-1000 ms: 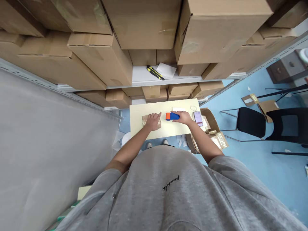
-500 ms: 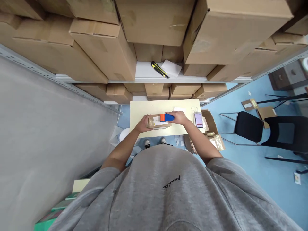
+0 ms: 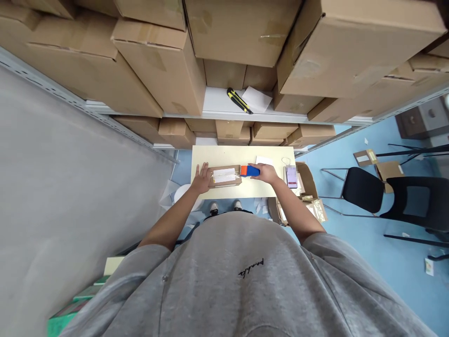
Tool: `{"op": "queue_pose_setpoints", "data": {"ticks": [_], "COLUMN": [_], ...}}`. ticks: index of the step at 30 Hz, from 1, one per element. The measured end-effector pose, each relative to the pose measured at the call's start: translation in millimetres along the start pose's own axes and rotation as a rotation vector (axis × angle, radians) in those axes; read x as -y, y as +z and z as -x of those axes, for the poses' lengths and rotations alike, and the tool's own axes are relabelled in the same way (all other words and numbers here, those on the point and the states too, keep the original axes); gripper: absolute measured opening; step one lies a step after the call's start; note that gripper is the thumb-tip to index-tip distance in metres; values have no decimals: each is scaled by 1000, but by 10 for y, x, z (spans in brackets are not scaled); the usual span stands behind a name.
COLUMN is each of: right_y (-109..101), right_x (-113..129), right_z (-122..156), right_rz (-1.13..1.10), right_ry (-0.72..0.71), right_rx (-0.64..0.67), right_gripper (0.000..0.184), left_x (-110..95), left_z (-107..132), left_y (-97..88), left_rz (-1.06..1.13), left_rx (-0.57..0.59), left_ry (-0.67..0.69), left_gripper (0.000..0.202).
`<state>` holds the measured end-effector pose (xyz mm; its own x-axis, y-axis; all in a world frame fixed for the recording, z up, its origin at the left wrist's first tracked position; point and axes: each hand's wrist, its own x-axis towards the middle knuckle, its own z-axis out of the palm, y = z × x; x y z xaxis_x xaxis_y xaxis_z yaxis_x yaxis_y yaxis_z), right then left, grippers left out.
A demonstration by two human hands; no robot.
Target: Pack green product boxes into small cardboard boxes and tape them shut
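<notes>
While the right hand (image 3: 266, 174) wraps around a blue and orange tape gun (image 3: 250, 171), the left hand (image 3: 201, 179) lies open with its fingers spread wide. The left hand is right at the left end of a small brown parcel (image 3: 224, 176), but I cannot tell if it really touches it. The parcel lies flat on the tabletop (image 3: 224, 157) between the two hands, with a white label on top and shiny clear tape across it. The orange end of the tape gun looks like it touches the parcel's right end. The right hand's fingers curl over the blue part, so the grip looks firm. It seems best to keep the parcel flat and still with the open hand, so it cannot slide. It also seems best to keep the tape gun's end pressed evenly on the parcel, so the tape stays straight and smooth. Past the right hand, a phone (image 3: 291, 176) with a bright screen lies on the tabletop, and a white paper (image 3: 264, 161) lies just above that hand. Above the hands, a yellow and black utility knife (image 3: 238, 100) lies on a shelf (image 3: 217, 100) under stacks of cardboard boxes (image 3: 157, 70).
</notes>
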<state>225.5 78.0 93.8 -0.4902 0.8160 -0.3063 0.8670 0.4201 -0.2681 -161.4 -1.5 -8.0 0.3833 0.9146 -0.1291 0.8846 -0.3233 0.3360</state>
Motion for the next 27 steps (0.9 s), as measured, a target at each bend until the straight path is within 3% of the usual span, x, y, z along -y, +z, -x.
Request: {"op": "queue_pose_setpoints", "data": {"ticks": [6,9,14,20,24,27], "right_y": [-99,-144,-68,171,302,369], "right_x": [-69,-134,-348,-654,-608,-454], "right_z": [-51,-57,-25,13,21,13], "right_rz": [-26,-4,-7,-81,-137,-130], "right_ry": [-37,-52,-63,41,70,83], "right_rx": [-5,-13,36,85,90,63], "right_gripper": [83,83,82,82,81,82], "left_x": [-706,-847,-793,-638,-387,-346], "left_z": [-466,-619,-579,-548,-557,-620], "left_y": [-4,66,164,175,81,46], "left_rz": [-83,-55,-66,-39,-10,-68], "left_rx": [101,105,82,81,106,118], "left_ry": [37,-38,-38,36,110,98], "left_gripper": [143,138,129,125,120,120]}}
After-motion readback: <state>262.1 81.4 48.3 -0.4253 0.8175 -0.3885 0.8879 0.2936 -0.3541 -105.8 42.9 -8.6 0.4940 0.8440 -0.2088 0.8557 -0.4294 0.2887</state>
